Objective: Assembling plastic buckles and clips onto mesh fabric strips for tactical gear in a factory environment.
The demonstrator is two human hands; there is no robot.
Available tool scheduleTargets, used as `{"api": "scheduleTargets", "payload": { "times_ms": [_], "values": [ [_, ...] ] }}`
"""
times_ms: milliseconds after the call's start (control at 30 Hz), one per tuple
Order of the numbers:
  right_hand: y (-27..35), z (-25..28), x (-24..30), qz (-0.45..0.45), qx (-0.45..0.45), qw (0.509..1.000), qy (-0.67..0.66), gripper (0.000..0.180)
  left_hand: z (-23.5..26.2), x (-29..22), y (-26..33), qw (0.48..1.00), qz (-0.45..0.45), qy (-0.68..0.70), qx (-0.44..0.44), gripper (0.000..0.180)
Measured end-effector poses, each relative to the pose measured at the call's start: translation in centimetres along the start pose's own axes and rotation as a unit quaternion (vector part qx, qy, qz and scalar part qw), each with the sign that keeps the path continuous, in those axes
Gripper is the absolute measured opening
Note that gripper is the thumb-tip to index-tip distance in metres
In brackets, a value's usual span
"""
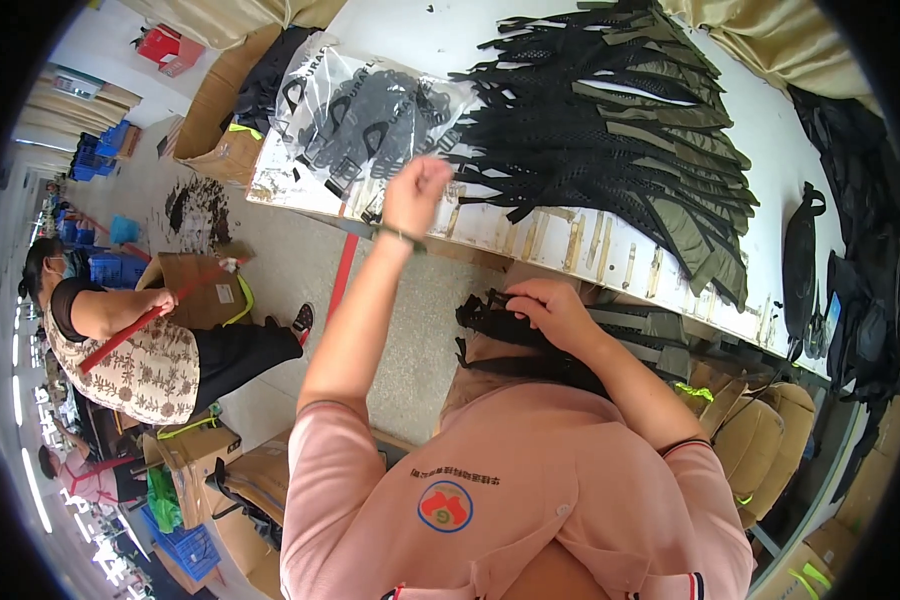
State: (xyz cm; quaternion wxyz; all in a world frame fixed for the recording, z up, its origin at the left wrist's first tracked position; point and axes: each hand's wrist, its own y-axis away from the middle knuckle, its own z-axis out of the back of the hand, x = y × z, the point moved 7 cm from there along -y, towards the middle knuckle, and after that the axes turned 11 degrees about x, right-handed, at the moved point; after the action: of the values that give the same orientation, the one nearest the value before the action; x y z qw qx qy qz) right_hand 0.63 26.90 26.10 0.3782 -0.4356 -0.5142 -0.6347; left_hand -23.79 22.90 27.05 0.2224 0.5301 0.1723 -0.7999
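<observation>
My left hand (pixel 420 192) is raised at the near edge of the white table, beside a clear plastic bag (pixel 370 110) of small black buckles. Its fingers are curled closed, and what they may hold is hidden. Close to my body, my right hand (pixel 550 308) pinches a black strap (pixel 500 298) between thumb and fingers. That strap belongs to a black piece (pixel 510 325) lying across my lap, below the table edge. A wide fanned stack of black mesh and olive strap pieces (pixel 610 140) covers the table in front of me.
More black straps (pixel 850 260) hang over the table's right side. Cardboard boxes (pixel 770 430) stand at the lower right, and another open box (pixel 220 130) at the far left. Another person (pixel 130 330) holds a red stick on the left. Black scraps (pixel 198 210) lie on the floor.
</observation>
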Motion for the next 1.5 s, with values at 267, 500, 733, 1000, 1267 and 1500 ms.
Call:
{"api": "scheduleTargets", "payload": {
  "times_ms": [267,500,733,1000,1267,1500],
  "values": [
    [0.4,-0.6,1.2,0.072,0.076,0.976,0.189,0.016,-1.4,0.5,-8.8,0.901,0.083,-0.414,0.102,0.035],
    [0.4,1.8,1.0,0.093,-0.033,0.990,0.104,0.017,-0.8,-1.2,-5.8,0.976,-0.024,-0.214,0.035,0.026],
    [0.6,3.9,0.6,0.074,-0.026,0.989,-0.122,0.020,-9.7,-1.3,8.0,0.779,0.148,0.577,0.195,0.016],
    [1.7,2.8,0.1,0.050,0.101,0.988,-0.107,0.015,-13.6,-1.9,11.2,0.699,0.157,0.655,0.239,0.018],
    [2.1,2.7,0.2,0.053,0.110,0.987,-0.109,0.014,-14.5,-2.2,11.9,0.685,0.176,0.654,0.268,0.017],
    [3.1,2.9,3.3,0.174,0.049,0.981,0.071,0.009,-14.7,-1.8,12.0,0.727,0.211,0.611,0.233,0.013]
  ]
}}
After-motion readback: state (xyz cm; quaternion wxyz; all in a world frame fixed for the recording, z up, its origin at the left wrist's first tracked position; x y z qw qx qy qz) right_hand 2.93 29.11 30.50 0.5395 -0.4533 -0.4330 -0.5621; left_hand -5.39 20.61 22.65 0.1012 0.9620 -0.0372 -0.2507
